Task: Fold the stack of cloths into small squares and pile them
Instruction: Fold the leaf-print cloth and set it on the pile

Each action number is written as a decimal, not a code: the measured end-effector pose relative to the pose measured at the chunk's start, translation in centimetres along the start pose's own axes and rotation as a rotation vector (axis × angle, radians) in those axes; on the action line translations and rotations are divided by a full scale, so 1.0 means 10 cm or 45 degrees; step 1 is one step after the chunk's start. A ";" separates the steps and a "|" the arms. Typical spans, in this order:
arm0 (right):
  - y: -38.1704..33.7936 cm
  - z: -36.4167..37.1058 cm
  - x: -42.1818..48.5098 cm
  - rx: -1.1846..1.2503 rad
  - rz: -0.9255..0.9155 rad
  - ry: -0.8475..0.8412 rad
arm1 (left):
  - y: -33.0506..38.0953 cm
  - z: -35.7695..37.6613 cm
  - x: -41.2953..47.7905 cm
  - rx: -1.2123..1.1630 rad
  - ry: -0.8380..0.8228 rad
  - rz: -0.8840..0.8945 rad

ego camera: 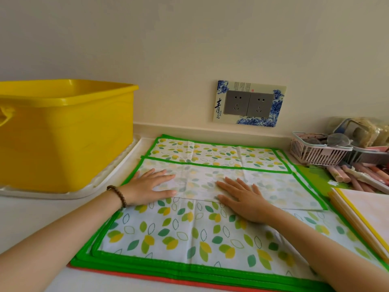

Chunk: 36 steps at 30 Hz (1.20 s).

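Note:
A stack of leaf-print cloths with green borders (189,234) lies flat on the counter in front of me. The top cloth is folded over into a long strip (273,186), its pale back side facing up across the middle. My left hand (150,185) presses flat on the strip's left end, a bead bracelet on its wrist. With fingers straight, my right hand (245,199) presses flat on the strip near its middle. An orange-edged cloth (130,276) peeks out under the stack at the near edge.
A yellow plastic tub (63,131) stands on a white tray (117,167) at the left. A pink basket (315,151) with small items and wrapped sticks sits at the right rear. A yellow-edged cloth pile (366,205) lies at the right. A wall socket (248,104) is behind.

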State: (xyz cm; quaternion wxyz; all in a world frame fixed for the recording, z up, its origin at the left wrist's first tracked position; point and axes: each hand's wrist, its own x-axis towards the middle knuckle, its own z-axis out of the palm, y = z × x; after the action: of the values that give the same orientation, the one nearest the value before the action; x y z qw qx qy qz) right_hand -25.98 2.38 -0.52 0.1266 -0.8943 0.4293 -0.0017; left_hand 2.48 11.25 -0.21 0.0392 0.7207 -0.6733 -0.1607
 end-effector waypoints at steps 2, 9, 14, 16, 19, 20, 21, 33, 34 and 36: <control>0.01 -0.05 0.00 0.087 -0.004 0.024 | 0.07 -0.01 -0.01 -0.023 0.024 0.028; 0.19 -0.20 -0.27 0.357 -0.082 0.134 | 0.50 0.00 -0.02 0.021 0.226 0.318; 0.32 -0.20 -0.39 0.254 -0.110 0.118 | 0.59 -0.03 -0.02 0.119 0.259 0.395; 0.33 -0.18 -0.42 0.221 -0.139 0.082 | 0.60 -0.03 -0.03 0.137 0.282 0.408; 0.33 -0.16 -0.42 0.092 -0.178 0.104 | 0.59 0.00 -0.05 0.162 0.328 0.397; 0.32 -0.17 -0.42 0.070 -0.182 0.119 | 0.59 0.01 -0.06 0.170 0.339 0.387; 0.32 -0.18 -0.42 0.056 -0.185 0.135 | 0.59 0.01 -0.06 0.165 0.352 0.380; 0.28 -0.64 -0.55 0.173 -0.137 0.190 | 0.66 -0.34 -0.18 -0.348 0.178 0.332; 0.28 -0.71 -0.57 0.215 -0.136 0.150 | 0.67 -0.43 -0.21 -0.375 0.116 0.327; 0.28 -0.86 -0.62 0.255 -0.121 0.017 | 0.70 -0.60 -0.28 -0.405 0.024 0.327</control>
State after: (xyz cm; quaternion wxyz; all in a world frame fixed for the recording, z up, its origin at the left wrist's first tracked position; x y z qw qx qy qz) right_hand -33.05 3.51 7.83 0.2122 -0.8965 0.3848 -0.0566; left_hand -2.63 12.39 7.83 0.1788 0.6151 -0.7254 -0.2519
